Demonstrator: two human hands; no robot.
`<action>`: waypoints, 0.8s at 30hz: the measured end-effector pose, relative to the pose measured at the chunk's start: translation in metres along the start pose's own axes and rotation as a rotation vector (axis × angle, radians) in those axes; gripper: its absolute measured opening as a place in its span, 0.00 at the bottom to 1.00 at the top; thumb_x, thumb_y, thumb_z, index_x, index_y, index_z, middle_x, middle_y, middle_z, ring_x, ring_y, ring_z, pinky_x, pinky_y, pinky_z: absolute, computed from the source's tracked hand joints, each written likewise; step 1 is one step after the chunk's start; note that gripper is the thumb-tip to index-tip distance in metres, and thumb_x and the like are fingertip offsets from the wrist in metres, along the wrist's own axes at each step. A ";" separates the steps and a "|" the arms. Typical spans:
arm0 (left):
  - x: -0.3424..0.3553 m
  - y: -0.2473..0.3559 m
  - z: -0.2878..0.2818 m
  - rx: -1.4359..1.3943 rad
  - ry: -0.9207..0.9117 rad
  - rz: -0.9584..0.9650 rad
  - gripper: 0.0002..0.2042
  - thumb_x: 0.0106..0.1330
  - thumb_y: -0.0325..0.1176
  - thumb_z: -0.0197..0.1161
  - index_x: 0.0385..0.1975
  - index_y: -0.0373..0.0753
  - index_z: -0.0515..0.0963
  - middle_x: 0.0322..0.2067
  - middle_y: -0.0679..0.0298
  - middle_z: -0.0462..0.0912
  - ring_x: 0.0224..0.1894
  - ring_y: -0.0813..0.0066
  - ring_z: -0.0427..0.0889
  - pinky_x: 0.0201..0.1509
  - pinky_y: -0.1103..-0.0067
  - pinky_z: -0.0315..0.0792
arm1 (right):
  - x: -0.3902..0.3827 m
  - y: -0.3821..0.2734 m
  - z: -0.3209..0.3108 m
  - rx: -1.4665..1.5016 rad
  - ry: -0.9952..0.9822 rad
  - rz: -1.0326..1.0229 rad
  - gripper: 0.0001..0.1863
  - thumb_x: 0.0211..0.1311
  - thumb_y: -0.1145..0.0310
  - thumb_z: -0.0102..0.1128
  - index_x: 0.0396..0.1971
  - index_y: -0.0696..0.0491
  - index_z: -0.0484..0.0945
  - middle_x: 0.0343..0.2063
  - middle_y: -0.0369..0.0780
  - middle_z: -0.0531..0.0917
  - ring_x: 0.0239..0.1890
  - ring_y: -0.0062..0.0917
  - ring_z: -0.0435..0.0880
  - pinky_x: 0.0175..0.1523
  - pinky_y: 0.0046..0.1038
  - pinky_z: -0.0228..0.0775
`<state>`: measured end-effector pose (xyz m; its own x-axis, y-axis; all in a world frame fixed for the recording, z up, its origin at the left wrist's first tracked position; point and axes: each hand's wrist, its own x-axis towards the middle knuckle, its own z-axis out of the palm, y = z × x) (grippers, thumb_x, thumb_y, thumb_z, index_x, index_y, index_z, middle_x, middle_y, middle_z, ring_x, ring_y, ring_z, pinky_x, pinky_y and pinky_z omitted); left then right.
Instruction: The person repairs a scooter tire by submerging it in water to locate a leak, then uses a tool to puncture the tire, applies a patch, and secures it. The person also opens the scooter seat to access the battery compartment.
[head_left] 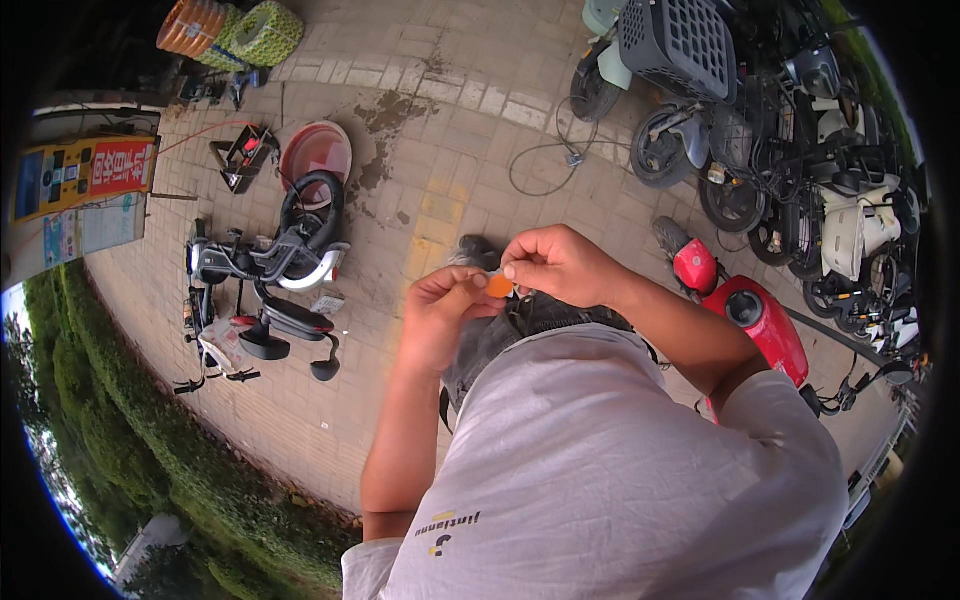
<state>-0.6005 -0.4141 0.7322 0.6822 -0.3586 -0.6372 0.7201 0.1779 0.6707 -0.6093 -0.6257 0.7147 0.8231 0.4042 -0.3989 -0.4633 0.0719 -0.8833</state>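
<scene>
In front of my waist, a small round orange patch (pixel 499 287) is pinched between my two hands, with a pale bit showing at its upper edge. My left hand (pixel 440 308) grips its left side with thumb and forefinger. From the right, my right hand (pixel 558 264) has thumb and fingertips closed at the upper right edge. The fingertips of both hands nearly meet and cover part of the patch. Below them are my dark trousers (pixel 545 315) and one dark shoe (pixel 478 246).
To the left, an electric bike (pixel 270 265) lies on the paving with a black tyre (pixel 325 210). Behind it are a red basin (pixel 318 150) and an open toolbox (pixel 243 160). A red scooter (pixel 755 325) stands close on my right; a cable (pixel 560 185) loops ahead. Parked scooters (pixel 790 200) crowd the far right.
</scene>
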 end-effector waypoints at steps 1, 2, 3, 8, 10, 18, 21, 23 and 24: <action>0.018 0.014 -0.004 -0.019 -0.003 -0.017 0.06 0.67 0.27 0.60 0.35 0.29 0.80 0.32 0.55 0.85 0.32 0.66 0.88 0.39 0.73 0.85 | 0.019 -0.008 -0.007 0.010 -0.007 0.021 0.10 0.67 0.68 0.58 0.34 0.60 0.79 0.27 0.33 0.81 0.28 0.14 0.77 0.35 0.21 0.71; 0.039 0.029 -0.009 -0.032 -0.013 -0.025 0.06 0.66 0.26 0.60 0.34 0.29 0.80 0.32 0.55 0.85 0.32 0.66 0.88 0.39 0.72 0.85 | 0.041 -0.018 -0.016 0.008 -0.012 0.034 0.10 0.67 0.68 0.58 0.34 0.60 0.79 0.27 0.33 0.81 0.28 0.14 0.77 0.35 0.21 0.71; 0.060 0.043 -0.015 -0.043 -0.026 -0.033 0.05 0.66 0.26 0.60 0.34 0.30 0.80 0.31 0.55 0.85 0.32 0.66 0.88 0.39 0.72 0.85 | 0.062 -0.028 -0.025 0.007 -0.015 0.046 0.10 0.67 0.68 0.58 0.34 0.60 0.79 0.27 0.33 0.81 0.28 0.14 0.77 0.35 0.21 0.71; 0.164 0.133 -0.048 -0.093 -0.032 -0.095 0.04 0.64 0.26 0.62 0.34 0.32 0.81 0.31 0.57 0.86 0.31 0.68 0.87 0.39 0.73 0.84 | 0.173 -0.061 -0.083 0.206 0.085 0.157 0.13 0.71 0.64 0.56 0.41 0.59 0.80 0.34 0.37 0.84 0.33 0.20 0.82 0.42 0.23 0.76; 0.203 0.175 -0.072 -0.036 -0.008 -0.088 0.05 0.63 0.28 0.64 0.34 0.33 0.81 0.31 0.57 0.86 0.31 0.70 0.87 0.38 0.75 0.83 | 0.216 -0.056 -0.115 0.235 0.303 0.202 0.14 0.72 0.61 0.55 0.41 0.58 0.80 0.36 0.38 0.83 0.33 0.21 0.82 0.41 0.25 0.77; 0.370 0.322 -0.188 -0.026 0.160 -0.052 0.07 0.64 0.29 0.61 0.35 0.32 0.81 0.33 0.57 0.85 0.33 0.70 0.87 0.41 0.74 0.82 | 0.123 0.228 -0.309 1.074 0.301 0.820 0.09 0.63 0.59 0.46 0.32 0.46 0.73 0.25 0.38 0.72 0.25 0.28 0.71 0.30 0.34 0.62; 0.422 0.362 -0.230 -0.056 0.294 -0.036 0.08 0.64 0.30 0.60 0.37 0.32 0.81 0.34 0.56 0.85 0.34 0.67 0.86 0.42 0.73 0.81 | 0.191 0.196 -0.289 0.349 0.514 1.262 0.08 0.60 0.61 0.50 0.30 0.48 0.75 0.23 0.40 0.74 0.24 0.31 0.74 0.28 0.35 0.65; 0.462 0.388 -0.254 -0.126 0.357 -0.040 0.08 0.64 0.31 0.60 0.37 0.33 0.80 0.35 0.56 0.85 0.34 0.67 0.86 0.42 0.73 0.81 | 0.276 0.161 -0.320 0.126 0.448 1.307 0.08 0.58 0.62 0.53 0.28 0.49 0.76 0.21 0.41 0.76 0.23 0.33 0.76 0.27 0.35 0.67; 0.479 0.404 -0.262 -0.146 0.397 -0.046 0.08 0.64 0.31 0.60 0.37 0.33 0.80 0.35 0.56 0.85 0.34 0.67 0.86 0.42 0.73 0.81 | 0.322 0.143 -0.339 0.025 0.384 1.292 0.07 0.57 0.62 0.54 0.27 0.49 0.77 0.21 0.42 0.77 0.23 0.34 0.77 0.27 0.36 0.68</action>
<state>0.0503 -0.2742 0.5986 0.6243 0.0068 -0.7811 0.7418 0.3081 0.5956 -0.2989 -0.7942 0.3760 -0.1665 -0.0837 -0.9825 -0.9733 -0.1456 0.1774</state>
